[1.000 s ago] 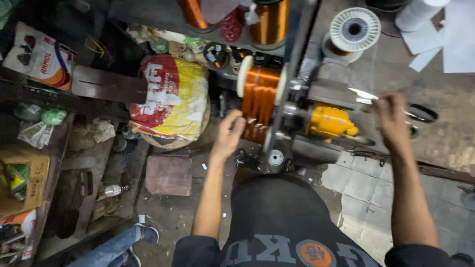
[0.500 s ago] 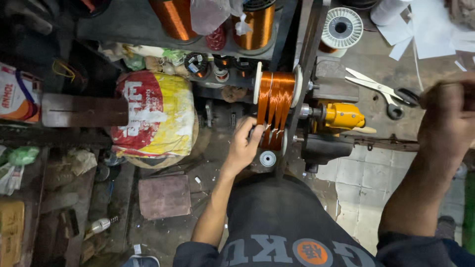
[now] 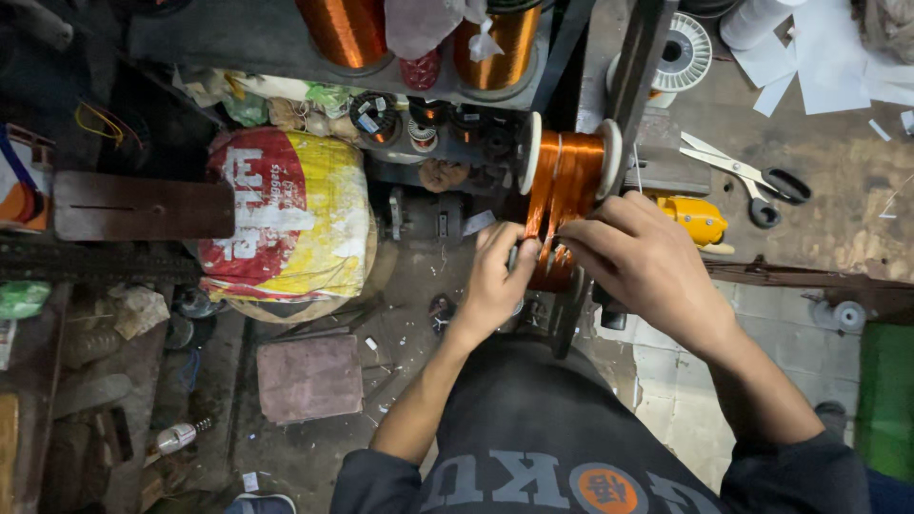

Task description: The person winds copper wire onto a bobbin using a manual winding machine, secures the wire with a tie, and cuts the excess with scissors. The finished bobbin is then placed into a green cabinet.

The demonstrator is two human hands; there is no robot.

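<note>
Both hands meet at the lower end of the copper wire coil (image 3: 562, 205), a bundle of bright orange strands wound between two pale round flanges on a winding machine at the edge of the tabletop (image 3: 838, 190). Left hand (image 3: 497, 276) curls around the strands from the left, fingers closed on them; right hand (image 3: 647, 266) lies over the bundle from the right, fingers bent and pressing on the wire, though its fingertips are hidden behind the strands. Wire this thin looks springy and easy to kink, and the lacquered surface is probably slick, so a hold around the whole bundle seems safer than a pinch on single strands. Just right of the coil sits a yellow machine part (image 3: 700, 219), and beyond it a pair of scissors (image 3: 752, 176) on the tabletop, with white paper scraps (image 3: 819, 57) further off. Larger copper spools (image 3: 500, 43) stand on the shelf above. A red and yellow sack (image 3: 286, 224) rests well to the left, on the floor.
</note>
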